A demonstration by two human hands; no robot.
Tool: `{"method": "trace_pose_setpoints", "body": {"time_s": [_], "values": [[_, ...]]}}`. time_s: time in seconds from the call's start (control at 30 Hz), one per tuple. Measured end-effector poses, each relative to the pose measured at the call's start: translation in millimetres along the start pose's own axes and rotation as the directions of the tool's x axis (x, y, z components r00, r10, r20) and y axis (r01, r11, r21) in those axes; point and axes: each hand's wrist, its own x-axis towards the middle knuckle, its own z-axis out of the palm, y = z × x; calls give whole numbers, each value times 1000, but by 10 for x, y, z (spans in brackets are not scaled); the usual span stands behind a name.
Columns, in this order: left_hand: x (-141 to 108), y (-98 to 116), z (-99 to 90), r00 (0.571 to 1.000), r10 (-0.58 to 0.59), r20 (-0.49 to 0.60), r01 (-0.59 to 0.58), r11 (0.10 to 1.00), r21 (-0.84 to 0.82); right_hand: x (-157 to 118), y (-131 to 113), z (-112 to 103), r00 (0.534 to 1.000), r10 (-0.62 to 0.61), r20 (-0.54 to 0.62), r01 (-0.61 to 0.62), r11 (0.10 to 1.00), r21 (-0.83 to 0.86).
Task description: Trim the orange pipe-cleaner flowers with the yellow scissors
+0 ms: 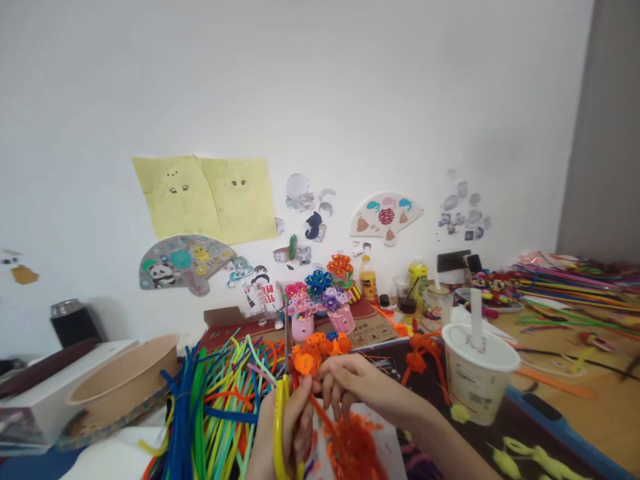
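Note:
My left hand (295,427) is closed, its thumb and finger at the stem of an orange pipe-cleaner flower (305,363). Yellow-handled scissors (280,427) are in the same hand, blades pointing up. My right hand (355,383) has bent fingers pinching close to the right side of the flower. From between the hands an orange pipe-cleaner stem (325,417) runs down. Below lies a fuzzy orange heap (357,447) on white paper. Behind the held flower, more orange blooms partly overlap it, so its exact outline is hard to tell.
On the left are a pile of coloured pipe cleaners (230,400) and a peach basin (125,377). A lidded cup with a straw (481,370) stands near my right forearm. Pink pots of pipe-cleaner flowers (303,327) and a juice bottle (368,280) stand by the wall.

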Motion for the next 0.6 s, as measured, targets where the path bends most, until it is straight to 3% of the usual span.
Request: {"method": "trace_pose_setpoints", "body": {"time_s": [0.3, 0.5, 0.6], "values": [[-52, -51, 62, 994, -94, 63, 92, 995, 32, -8, 62, 119, 987, -108, -117, 118, 990, 83], [-91, -62, 109, 995, -85, 50, 82, 995, 57, -21, 42, 19, 980, -134, -149, 146, 987, 70], [-94, -70, 115, 999, -49, 23, 48, 997, 62, -38, 34, -64, 947, -174, -270, 206, 974, 97]]}}
